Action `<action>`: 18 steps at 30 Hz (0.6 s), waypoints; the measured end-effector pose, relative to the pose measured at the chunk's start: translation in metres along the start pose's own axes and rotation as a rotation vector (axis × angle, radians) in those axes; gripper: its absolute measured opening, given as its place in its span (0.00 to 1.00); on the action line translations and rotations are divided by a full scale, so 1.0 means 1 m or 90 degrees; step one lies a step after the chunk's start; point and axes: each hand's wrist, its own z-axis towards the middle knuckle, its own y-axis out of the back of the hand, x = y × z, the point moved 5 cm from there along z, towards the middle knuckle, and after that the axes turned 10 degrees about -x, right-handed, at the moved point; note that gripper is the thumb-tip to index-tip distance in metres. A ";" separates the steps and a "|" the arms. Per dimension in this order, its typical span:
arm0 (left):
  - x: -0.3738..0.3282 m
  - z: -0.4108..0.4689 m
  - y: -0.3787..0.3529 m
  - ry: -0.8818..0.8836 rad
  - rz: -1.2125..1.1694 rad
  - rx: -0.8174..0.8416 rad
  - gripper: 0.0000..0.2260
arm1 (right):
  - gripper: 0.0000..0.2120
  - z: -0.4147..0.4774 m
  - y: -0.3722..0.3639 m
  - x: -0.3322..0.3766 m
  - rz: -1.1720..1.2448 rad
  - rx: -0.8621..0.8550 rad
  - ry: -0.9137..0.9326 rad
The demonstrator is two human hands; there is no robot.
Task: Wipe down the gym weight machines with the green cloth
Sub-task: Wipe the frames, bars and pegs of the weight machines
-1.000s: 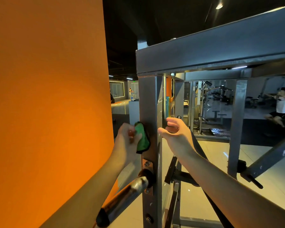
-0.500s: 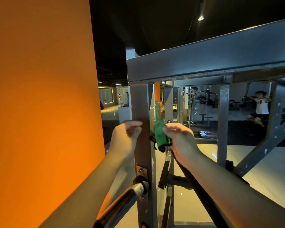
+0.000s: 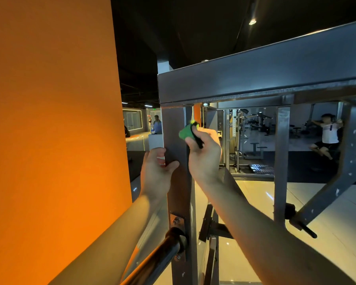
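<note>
The bunched green cloth (image 3: 185, 132) sits against the front of the grey upright post (image 3: 174, 192), below the top beam (image 3: 255, 79), and the right hand (image 3: 205, 155) holds it in curled fingers from its 5 o'clock side. At the cloth's 7 o'clock the left hand (image 3: 156, 171) grips the post, thumb across its face. A chrome bar (image 3: 152, 262) juts from the post at 6 o'clock, and an orange wall (image 3: 53, 130) stands at 9 o'clock.

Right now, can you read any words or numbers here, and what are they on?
Nothing here can be read clearly.
White marks on the dark floor panel: too blurred.
Small green sign by the ceiling: too small.
Pale strip far behind: too small.
</note>
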 end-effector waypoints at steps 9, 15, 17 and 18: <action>0.000 -0.004 -0.001 -0.018 0.005 -0.005 0.23 | 0.13 0.014 0.007 -0.010 -0.030 0.062 -0.030; 0.001 -0.002 0.002 -0.029 0.015 -0.009 0.23 | 0.12 0.009 0.005 -0.024 -0.090 0.024 0.035; 0.001 -0.004 0.002 -0.032 0.009 -0.012 0.23 | 0.12 -0.022 0.020 -0.041 -0.114 0.043 -0.007; 0.000 -0.004 0.002 -0.033 0.009 -0.016 0.23 | 0.13 -0.026 0.024 -0.046 -0.121 0.050 -0.022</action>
